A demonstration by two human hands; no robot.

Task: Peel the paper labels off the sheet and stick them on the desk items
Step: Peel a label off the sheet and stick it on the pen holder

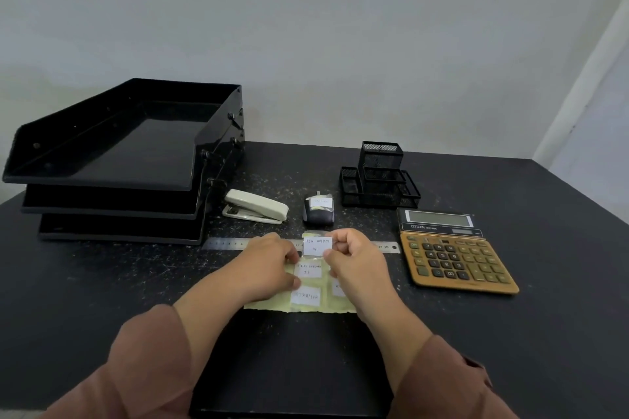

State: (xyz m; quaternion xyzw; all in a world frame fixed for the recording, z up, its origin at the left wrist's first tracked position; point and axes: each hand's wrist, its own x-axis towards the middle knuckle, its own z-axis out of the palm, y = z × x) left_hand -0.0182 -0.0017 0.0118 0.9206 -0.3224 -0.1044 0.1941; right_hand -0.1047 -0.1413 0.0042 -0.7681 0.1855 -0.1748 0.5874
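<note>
- Now the right hand [354,258] pinches a white label [317,246] between thumb and bent fingers. The label reads "PEN HOLDER" in handwriting and is held up at the far edge of the sheet [306,307].
- The left hand [272,265] lies on the left part of the sheet with its fingers bent down onto the paper. I cannot tell whether it pinches the sheet or only presses it.
- The yellowish sheet lies flat on the dark desk [510,333] between the two hands, with other white labels [305,296] stuck on it.
- A steel ruler [231,243] lies crosswise just beyond the sheet, partly hidden by the hands.
- Beyond the ruler sit a cream stapler [255,207] and a small dark object [318,216] with a white slip [320,202] on top.
- A black mesh pen holder [379,177] stands further back on the right.
- A calculator [452,255] lies to the right, and stacked black trays [119,153] stand at the far left.
- A flat black board [289,367] lies at the near edge, between the forearms.
</note>
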